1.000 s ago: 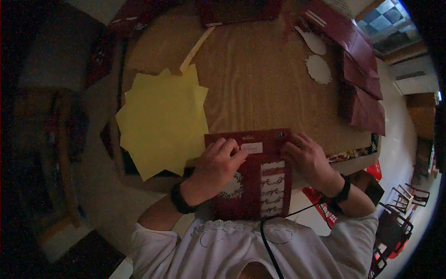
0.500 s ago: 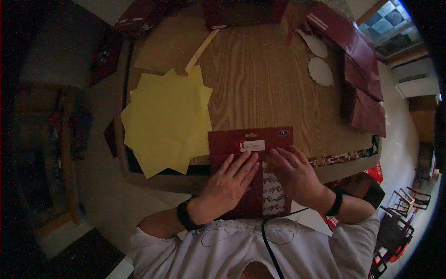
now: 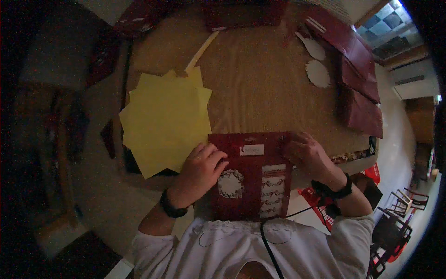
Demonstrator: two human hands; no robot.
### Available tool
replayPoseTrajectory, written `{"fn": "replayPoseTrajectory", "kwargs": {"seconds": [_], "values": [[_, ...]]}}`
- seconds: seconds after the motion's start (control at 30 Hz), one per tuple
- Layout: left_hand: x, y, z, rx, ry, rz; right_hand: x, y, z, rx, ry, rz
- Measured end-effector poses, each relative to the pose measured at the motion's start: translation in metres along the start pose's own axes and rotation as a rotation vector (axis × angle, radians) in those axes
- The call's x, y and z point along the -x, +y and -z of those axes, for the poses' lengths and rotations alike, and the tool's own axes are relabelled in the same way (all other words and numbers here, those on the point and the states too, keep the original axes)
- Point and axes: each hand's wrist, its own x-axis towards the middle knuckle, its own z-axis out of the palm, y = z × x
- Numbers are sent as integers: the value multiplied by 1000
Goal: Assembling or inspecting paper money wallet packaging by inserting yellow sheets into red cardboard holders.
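A flat dark red package (image 3: 246, 176) lies over the near edge of the table, close to my shirt. It has a hang slot at the top, a white label, a white wreath pattern and a strip of white ornaments. At its left side, my left hand (image 3: 200, 167) is closed with curled fingers on the edge. My right hand (image 3: 309, 151) grips the upper right edge, its fingertips partly hidden. Beside my left hand lies a stack of yellow paper (image 3: 165, 121) with pointed corners fanned out.
Folded dark red bags (image 3: 362, 102) line the table's right side, near two white paper cutouts (image 3: 318, 73). A narrow pale strip (image 3: 200, 52) lies beyond the yellow paper. More dark red items (image 3: 244, 14) stand at the far edge. Chairs (image 3: 409, 200) are off to the right.
Both hands have moved from lying flat on the package's middle out to its sides and now hold its edges. The wreath pattern has come into sight. The package sits slightly nearer me.
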Motion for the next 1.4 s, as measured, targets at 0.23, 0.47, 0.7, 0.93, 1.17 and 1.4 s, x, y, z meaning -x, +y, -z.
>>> {"fn": "replayPoseTrajectory", "kwargs": {"seconds": [0.23, 0.47, 0.7, 0.93, 1.17, 1.4], "values": [[-1, -9, -1, 1, 56, -13, 0, -4, -9, -8, 4, -107], [22, -11, 17, 182, 180, 311, 19, -9, -8, 286, 41, -81], [33, -6, -2, 361, 96, 410, 46, 5, -33, -1171, 405, -523], [34, 18, 39, 747, 452, 133, 47, -50, 14, -255, 622, -259], [18, 32, 74, 483, 565, -233, 66, -39, 43, -326, 888, -210], [13, 34, 59, 364, 763, -276, 20, -80, 53, -310, 704, -69]]}}
